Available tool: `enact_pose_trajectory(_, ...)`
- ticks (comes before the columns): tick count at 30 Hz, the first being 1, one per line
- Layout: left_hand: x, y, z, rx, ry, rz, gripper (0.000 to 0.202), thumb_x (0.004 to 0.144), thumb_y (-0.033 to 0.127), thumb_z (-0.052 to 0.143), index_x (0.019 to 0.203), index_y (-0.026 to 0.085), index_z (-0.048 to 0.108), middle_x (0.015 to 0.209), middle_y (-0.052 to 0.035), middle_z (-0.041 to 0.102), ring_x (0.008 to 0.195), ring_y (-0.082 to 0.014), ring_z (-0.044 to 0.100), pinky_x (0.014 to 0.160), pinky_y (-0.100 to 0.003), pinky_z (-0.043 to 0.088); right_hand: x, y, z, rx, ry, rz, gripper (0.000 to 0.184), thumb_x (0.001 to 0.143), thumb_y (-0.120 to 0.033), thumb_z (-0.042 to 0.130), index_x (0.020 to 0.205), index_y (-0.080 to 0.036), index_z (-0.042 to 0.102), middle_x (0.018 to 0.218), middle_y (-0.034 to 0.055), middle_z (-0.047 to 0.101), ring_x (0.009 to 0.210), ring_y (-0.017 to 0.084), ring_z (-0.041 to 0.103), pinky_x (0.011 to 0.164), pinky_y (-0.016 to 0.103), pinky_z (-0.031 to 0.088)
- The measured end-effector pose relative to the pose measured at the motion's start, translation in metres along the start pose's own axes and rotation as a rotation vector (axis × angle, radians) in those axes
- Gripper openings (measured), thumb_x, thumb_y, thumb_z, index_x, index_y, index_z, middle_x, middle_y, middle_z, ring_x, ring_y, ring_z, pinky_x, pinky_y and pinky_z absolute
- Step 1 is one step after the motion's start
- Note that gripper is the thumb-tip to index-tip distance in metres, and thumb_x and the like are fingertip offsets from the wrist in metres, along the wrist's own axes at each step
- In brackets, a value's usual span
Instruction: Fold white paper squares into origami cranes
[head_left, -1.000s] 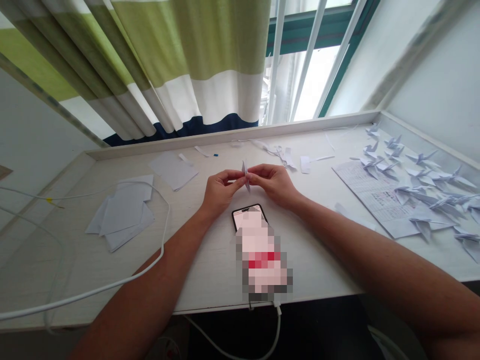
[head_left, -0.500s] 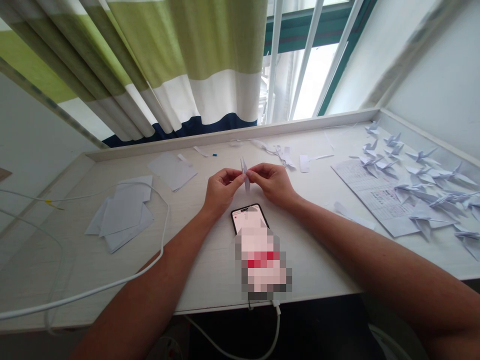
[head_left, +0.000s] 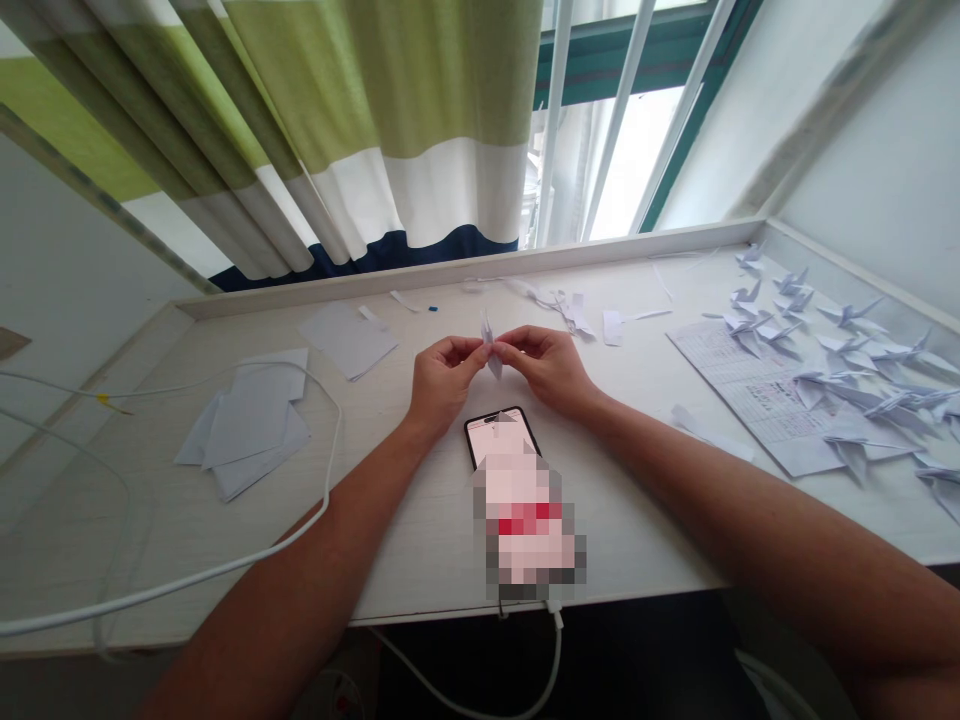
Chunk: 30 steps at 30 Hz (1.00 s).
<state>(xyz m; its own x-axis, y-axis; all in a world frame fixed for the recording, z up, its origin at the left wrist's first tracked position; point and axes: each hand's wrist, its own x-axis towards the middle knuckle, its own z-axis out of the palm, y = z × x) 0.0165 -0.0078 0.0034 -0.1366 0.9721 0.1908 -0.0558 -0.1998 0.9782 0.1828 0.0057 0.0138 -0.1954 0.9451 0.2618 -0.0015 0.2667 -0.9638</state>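
Note:
A small piece of folded white paper (head_left: pixel 487 328) stands upright between my two hands above the white desk. My left hand (head_left: pixel 444 378) pinches it from the left with thumb and fingers, and my right hand (head_left: pixel 546 368) pinches it from the right. The thumbs meet or nearly meet at the paper's middle; one pointed end shows above them and another below. Just below my hands lies a phone (head_left: pixel 501 432) with a lit screen, its lower part blurred out.
Several folded paper cranes (head_left: pixel 847 350) crowd the right side, some on a printed sheet (head_left: pixel 739 385). Loose white paper (head_left: pixel 251 425) is piled at left, with another sheet (head_left: pixel 349 340) behind. Paper scraps (head_left: pixel 574 312) lie at the back. A white cable (head_left: pixel 330 450) crosses my left forearm.
Both hands keep their pinch on the folded paper, and its upper points look slightly more spread. The whole view has shifted a little.

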Motion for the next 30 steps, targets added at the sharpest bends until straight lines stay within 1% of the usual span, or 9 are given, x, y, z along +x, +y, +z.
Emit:
enact_pose_trajectory(6,-0.0001,0.0019,0.0016,0.026,0.028,0.093,0.026,0.071,0.039,0.089,0.080,0.017,0.077,0.085,-0.0047,0.078,0.083,-0.0192,0.071,0.080,-0.034,0.056,-0.0011,0.0007,0.0033,0.024,0.009,-0.026,0.042,0.075,-0.058,0.085,0.089,-0.020,0.079,0.091,0.0074,0.081,0.086,0.023,0.074,0.083,0.039,0.060)
enact_pose_trajectory(10,-0.0006,0.0026,0.0037,-0.002,0.043,0.118,0.027,0.072,0.037,0.088,0.083,0.018,0.073,0.082,-0.0027,0.075,0.079,-0.0165,0.069,0.079,-0.032,0.056,-0.0010,0.0003,0.0041,0.014,0.057,-0.066,0.039,0.075,-0.058,0.085,0.087,-0.021,0.079,0.089,0.0061,0.081,0.087,0.024,0.075,0.085,0.041,0.061)
enact_pose_trajectory(13,-0.0005,0.0023,0.0045,-0.022,0.064,0.125,0.029,0.070,0.035,0.089,0.083,0.019,0.069,0.082,-0.0018,0.073,0.080,-0.0153,0.068,0.080,-0.031,0.055,-0.0001,0.0000,0.0039,0.018,0.078,-0.058,0.039,0.073,-0.057,0.086,0.084,-0.021,0.078,0.088,0.0060,0.080,0.085,0.024,0.075,0.085,0.041,0.061)
enact_pose_trajectory(16,0.0000,0.0013,0.0050,-0.065,0.053,0.102,0.030,0.070,0.034,0.090,0.086,0.018,0.070,0.084,-0.0018,0.073,0.081,-0.0150,0.068,0.081,-0.030,0.055,0.0015,0.0010,0.0036,0.085,0.088,-0.039,0.038,0.069,-0.052,0.090,0.084,-0.020,0.076,0.086,0.0054,0.079,0.084,0.022,0.074,0.084,0.040,0.061)
enact_pose_trajectory(19,0.0005,0.0002,0.0052,-0.109,0.005,0.064,0.034,0.069,0.034,0.090,0.096,0.018,0.075,0.086,-0.0019,0.074,0.080,-0.0143,0.066,0.079,-0.029,0.053,0.0029,0.0028,0.0031,0.180,0.078,-0.014,0.040,0.065,-0.047,0.094,0.089,-0.020,0.075,0.087,0.0045,0.078,0.084,0.021,0.073,0.087,0.038,0.060)
enact_pose_trajectory(22,0.0005,-0.0006,0.0045,-0.100,-0.041,0.021,0.037,0.070,0.038,0.090,0.099,0.017,0.078,0.087,-0.0034,0.076,0.077,-0.0144,0.065,0.074,-0.029,0.052,0.0033,0.0037,0.0020,0.222,0.017,0.028,0.043,0.066,-0.046,0.093,0.095,-0.019,0.076,0.089,0.0050,0.079,0.087,0.021,0.073,0.090,0.039,0.059)
enact_pose_trajectory(25,-0.0004,-0.0008,0.0036,-0.123,-0.043,-0.049,0.036,0.071,0.042,0.089,0.096,0.017,0.080,0.089,-0.0046,0.078,0.078,-0.0152,0.067,0.074,-0.029,0.053,0.0027,0.0029,0.0008,0.228,-0.045,0.054,0.040,0.069,-0.047,0.092,0.094,-0.019,0.078,0.091,0.0052,0.079,0.088,0.021,0.072,0.091,0.039,0.058)
enact_pose_trajectory(27,-0.0011,-0.0004,0.0032,-0.137,-0.037,-0.082,0.034,0.072,0.043,0.089,0.092,0.017,0.079,0.086,-0.0038,0.078,0.076,-0.0144,0.066,0.073,-0.028,0.053,0.0023,0.0023,0.0000,0.233,-0.040,0.056,0.038,0.069,-0.047,0.092,0.092,-0.020,0.077,0.090,0.0042,0.078,0.086,0.020,0.071,0.089,0.038,0.058)
enact_pose_trajectory(30,-0.0015,0.0000,0.0029,-0.116,-0.036,-0.069,0.032,0.071,0.043,0.090,0.086,0.017,0.078,0.080,-0.0025,0.076,0.071,-0.0126,0.064,0.071,-0.027,0.052,0.0024,0.0020,-0.0006,0.260,-0.033,0.058,0.038,0.065,-0.045,0.094,0.088,-0.020,0.076,0.087,0.0024,0.076,0.081,0.018,0.069,0.083,0.035,0.057)
